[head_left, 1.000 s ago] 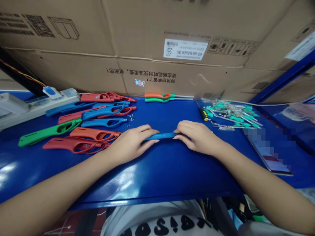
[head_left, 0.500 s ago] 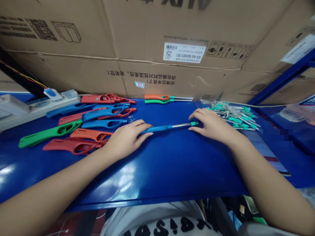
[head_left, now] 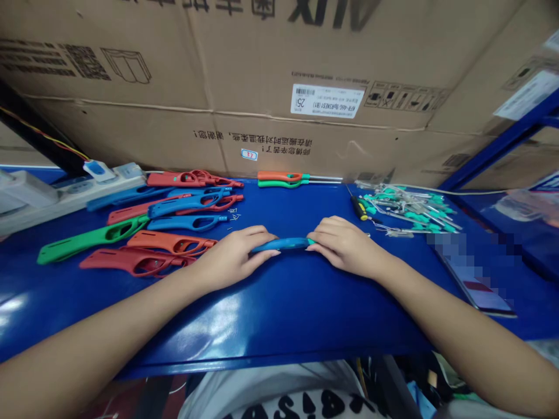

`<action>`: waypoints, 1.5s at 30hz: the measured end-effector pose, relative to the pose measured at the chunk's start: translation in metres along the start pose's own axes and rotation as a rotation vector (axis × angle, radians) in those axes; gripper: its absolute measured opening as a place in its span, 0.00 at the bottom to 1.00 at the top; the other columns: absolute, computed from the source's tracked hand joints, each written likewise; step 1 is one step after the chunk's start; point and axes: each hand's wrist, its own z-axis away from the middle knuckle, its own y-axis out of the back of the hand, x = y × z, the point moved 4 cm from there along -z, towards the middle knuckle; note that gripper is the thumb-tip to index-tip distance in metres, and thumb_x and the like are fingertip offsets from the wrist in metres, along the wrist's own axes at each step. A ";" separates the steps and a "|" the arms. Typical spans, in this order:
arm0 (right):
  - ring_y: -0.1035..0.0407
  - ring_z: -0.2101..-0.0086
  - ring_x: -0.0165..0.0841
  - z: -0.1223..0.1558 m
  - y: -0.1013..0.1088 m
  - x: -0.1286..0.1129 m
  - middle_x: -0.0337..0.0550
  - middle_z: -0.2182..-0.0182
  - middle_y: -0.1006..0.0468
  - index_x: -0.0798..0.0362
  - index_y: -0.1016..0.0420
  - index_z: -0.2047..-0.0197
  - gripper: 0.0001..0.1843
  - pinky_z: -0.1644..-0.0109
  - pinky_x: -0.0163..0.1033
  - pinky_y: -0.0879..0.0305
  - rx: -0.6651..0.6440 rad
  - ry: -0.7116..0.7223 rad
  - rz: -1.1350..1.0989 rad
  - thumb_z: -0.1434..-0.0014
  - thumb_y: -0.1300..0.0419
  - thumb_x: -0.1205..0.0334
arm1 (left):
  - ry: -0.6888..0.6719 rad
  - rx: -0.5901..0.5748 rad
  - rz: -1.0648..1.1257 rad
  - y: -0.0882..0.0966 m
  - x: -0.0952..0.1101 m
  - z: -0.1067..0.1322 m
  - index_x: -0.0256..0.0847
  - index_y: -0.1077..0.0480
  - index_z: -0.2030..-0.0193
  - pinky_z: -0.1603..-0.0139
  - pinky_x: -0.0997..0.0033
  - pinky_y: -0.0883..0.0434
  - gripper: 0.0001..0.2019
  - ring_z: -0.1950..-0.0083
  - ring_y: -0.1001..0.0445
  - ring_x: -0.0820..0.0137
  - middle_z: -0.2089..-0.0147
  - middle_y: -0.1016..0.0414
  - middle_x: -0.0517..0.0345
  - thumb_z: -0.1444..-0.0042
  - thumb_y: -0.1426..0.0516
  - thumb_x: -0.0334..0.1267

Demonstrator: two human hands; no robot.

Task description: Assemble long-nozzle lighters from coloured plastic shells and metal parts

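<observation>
Blue bench point(head_left: 279, 314) fills the near view, with a printed shirt point(head_left: 283, 401) seen just below its front edge. Both forearms are laid across the glossy top and are drawn in toward the middle. A blue lighter point(head_left: 283, 244) is held flat on the bench between the two hands. Its left end is covered by the curled fingers of the left hand point(head_left: 231, 259), and its right end is gripped under the fingers of the right hand point(head_left: 343, 244); only a short middle stretch is left showing. Both hands are closed on it, knuckles up.

Just left of the left hand, a heap of shells point(head_left: 166, 227) in red, orange, blue and green is spread, and a few small pins point(head_left: 233, 214) are scattered by its right edge. To the right, a blurred phone point(head_left: 476, 273) is laid near the bench edge. Farther back on that side, a screwdriver point(head_left: 360, 206) is set beside a pile of green-tipped tubes point(head_left: 410, 206). Two lighters point(head_left: 283, 179), one orange and one green, are lined up at the rear. A power strip point(head_left: 65, 192) is placed at far left. Cardboard boxes point(head_left: 279, 87) are stacked behind, and a white label point(head_left: 326, 100) is stuck on one.
</observation>
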 end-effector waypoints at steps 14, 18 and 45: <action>0.35 0.66 0.38 0.001 0.000 -0.014 0.52 0.70 0.23 0.63 0.23 0.61 0.13 0.56 0.45 0.34 0.104 0.113 0.121 0.31 0.46 0.66 | 0.031 -0.028 0.165 0.005 0.002 0.000 0.38 0.24 0.56 0.59 0.72 0.32 0.12 0.62 0.28 0.70 0.62 0.27 0.57 0.32 0.45 0.42; 0.34 0.66 0.37 0.002 -0.001 -0.012 0.52 0.70 0.23 0.63 0.23 0.60 0.13 0.57 0.45 0.34 0.090 0.091 0.025 0.31 0.46 0.65 | -0.023 -0.018 0.090 0.006 0.007 0.003 0.36 0.25 0.55 0.59 0.71 0.32 0.11 0.62 0.28 0.70 0.63 0.28 0.56 0.32 0.46 0.40; 0.33 0.65 0.37 0.004 0.001 0.018 0.46 0.68 0.24 0.55 0.26 0.62 0.07 0.57 0.42 0.37 -0.134 -0.223 -0.125 0.35 0.40 0.59 | -0.019 -0.079 -0.225 -0.003 0.003 0.000 0.42 0.36 0.35 0.43 0.56 0.30 0.20 0.43 0.29 0.59 0.44 0.29 0.48 0.29 0.52 0.45</action>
